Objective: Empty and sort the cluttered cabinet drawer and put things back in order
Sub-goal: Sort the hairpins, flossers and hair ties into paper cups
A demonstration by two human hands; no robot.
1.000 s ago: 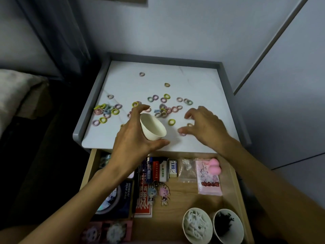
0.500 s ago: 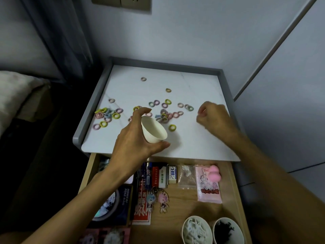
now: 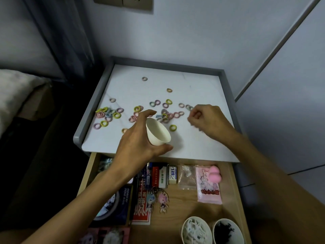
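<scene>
white cup (image 3: 158,132) in left hand (image 3: 135,148), honkai star rail box (image 3: 122,206)

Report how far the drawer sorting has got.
Done: a cup of white pieces and a cup of dark pieces stand in the open drawer, with a row of small items along its back.
In hand: the left hand holds a tilted paper cup over the cabinet top. The right hand is curled, and what it holds is hidden.
Left: many coloured hair ties lie scattered on the top.
</scene>
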